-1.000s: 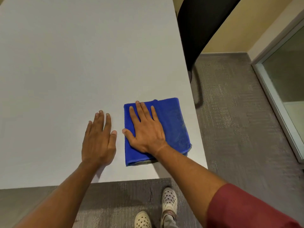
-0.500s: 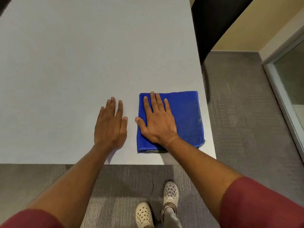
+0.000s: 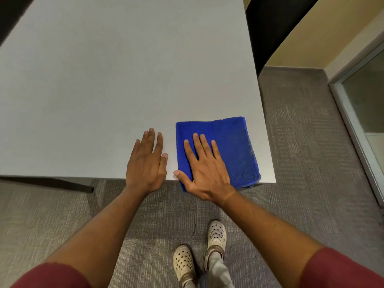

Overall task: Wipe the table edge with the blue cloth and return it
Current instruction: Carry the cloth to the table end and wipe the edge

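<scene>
Table edge: right hand flat on blue cloth.

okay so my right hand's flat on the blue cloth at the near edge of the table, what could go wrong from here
1. The blue cloth already overhangs the near edge of the table by its corner. The right hand only presses flat on it, so pulling further could drag it onto the carpet.

2. The left hand rests with its heel at the edge, so leaning on it may let it slip off.
</scene>
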The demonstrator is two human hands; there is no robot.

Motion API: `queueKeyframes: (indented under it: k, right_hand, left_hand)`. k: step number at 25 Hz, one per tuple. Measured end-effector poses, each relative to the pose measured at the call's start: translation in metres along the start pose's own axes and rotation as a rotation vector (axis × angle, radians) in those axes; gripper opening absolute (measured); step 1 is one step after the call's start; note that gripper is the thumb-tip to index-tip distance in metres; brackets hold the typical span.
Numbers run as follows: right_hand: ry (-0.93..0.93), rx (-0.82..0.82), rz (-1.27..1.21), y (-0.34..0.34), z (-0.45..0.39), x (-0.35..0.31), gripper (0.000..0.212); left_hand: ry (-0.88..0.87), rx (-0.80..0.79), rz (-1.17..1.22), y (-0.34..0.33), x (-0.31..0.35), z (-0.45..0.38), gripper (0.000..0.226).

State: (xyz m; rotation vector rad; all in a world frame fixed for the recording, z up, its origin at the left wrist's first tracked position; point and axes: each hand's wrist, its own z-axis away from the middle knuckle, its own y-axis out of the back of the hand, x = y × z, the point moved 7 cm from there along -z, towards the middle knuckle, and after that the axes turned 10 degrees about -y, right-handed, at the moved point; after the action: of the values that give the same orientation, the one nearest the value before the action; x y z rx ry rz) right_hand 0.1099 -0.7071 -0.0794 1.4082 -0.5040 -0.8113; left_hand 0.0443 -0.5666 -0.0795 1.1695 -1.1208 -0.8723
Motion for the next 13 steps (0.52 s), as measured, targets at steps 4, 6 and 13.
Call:
queueKeyframes:
  k: [4, 6, 13]
  right_hand:
    - [0.107, 0.017, 0.014, 0.001, 0.003, -0.008, 0.089]
    - [0.170, 0.016, 0.007, -0.001, 0.010, -0.006, 0.085]
    - [0.186, 0.046, 0.131, -0.011, 0.019, -0.020, 0.082]
  left_hand:
    - [-0.016, -0.008, -0.064, -0.004, 0.003, 0.010, 0.065]
    - [-0.014, -0.003, -0.068, -0.005, 0.003, 0.010, 0.065]
    - [-0.008, -0.009, -0.082, -0.003, 0.006, 0.009, 0.065]
